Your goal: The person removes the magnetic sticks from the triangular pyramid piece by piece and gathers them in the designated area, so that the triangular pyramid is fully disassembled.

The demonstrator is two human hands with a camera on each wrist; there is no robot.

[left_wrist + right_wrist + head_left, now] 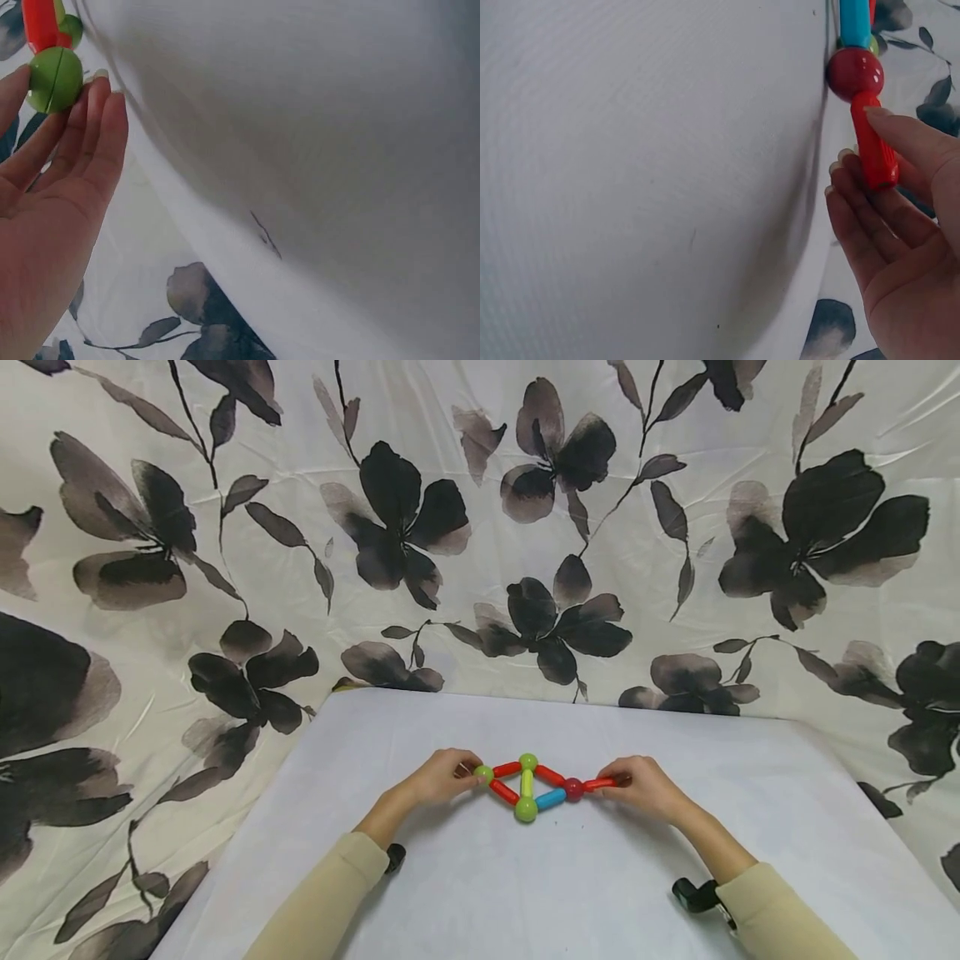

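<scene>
A flat figure of rods and balls lies between my hands in the head view. Its left corner is a green ball (55, 80), which my left hand (448, 777) pinches between thumb and fingers. Two more green balls, the upper one (528, 762) and the lower one (526, 809), are joined by a yellow-green rod (527, 783). Red rods and a blue rod (551, 799) form the other sides. At the right corner sits a dark red ball (855, 74). From it a red rod (873, 142) sticks out, and my right hand (643, 783) pinches this rod.
A white-covered table (450, 893) spreads under the figure. Behind and beside it hangs a white cloth with dark flowers (555, 618). Dark wrist cameras, one at the left (395, 858) and one at the right (695, 896), stick out by the sleeves.
</scene>
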